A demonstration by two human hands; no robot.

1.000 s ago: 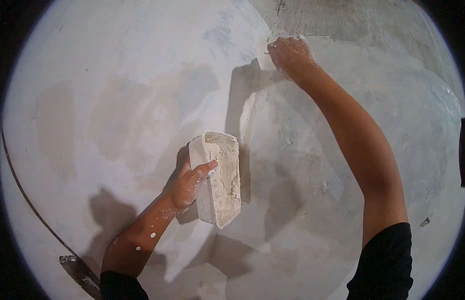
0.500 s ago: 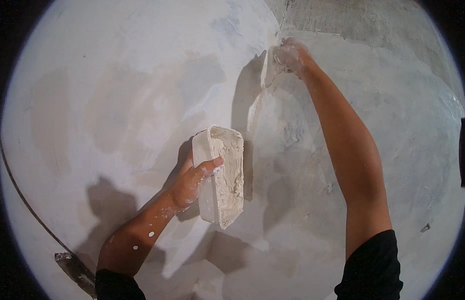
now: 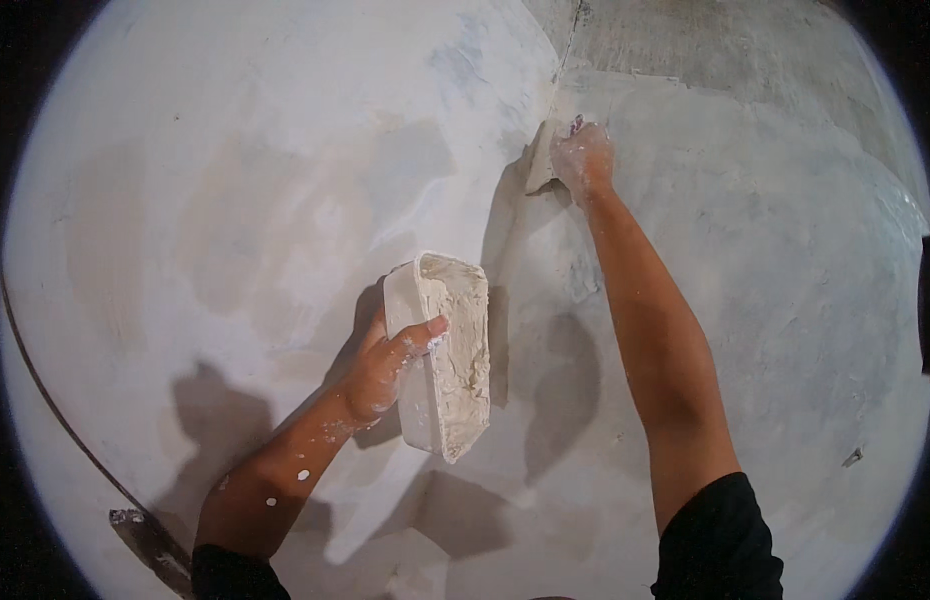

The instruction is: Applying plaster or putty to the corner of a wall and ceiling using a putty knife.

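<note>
My left hand point(image 3: 380, 370) is wrapped round a white rectangular plastic tub point(image 3: 410, 385), its thumb over the rim. Pale, creamy filler point(image 3: 460, 350) coats the inside of the tub, which is tipped with its open side to the right. Higher up, my right hand point(image 3: 585, 160) is closed round a putty knife point(image 3: 542, 165). The filler-smeared blade lies against the inner corner where two wall faces meet; most of the handle is hidden in my fist. White smears cover both hands.
The left wall point(image 3: 255, 190) is whitish with greyer patches. On the right wall point(image 3: 745, 240), a skim coat ends below a bare grey band point(image 3: 705, 45). A dark cable point(image 3: 55, 410) runs down the left side to a dark, worn piece point(image 3: 150, 545). A small fixture point(image 3: 852, 457) pokes out at right.
My right hand has moved down along the corner with the putty knife, and its forearm has swung left. The left hand and tub have barely shifted.
</note>
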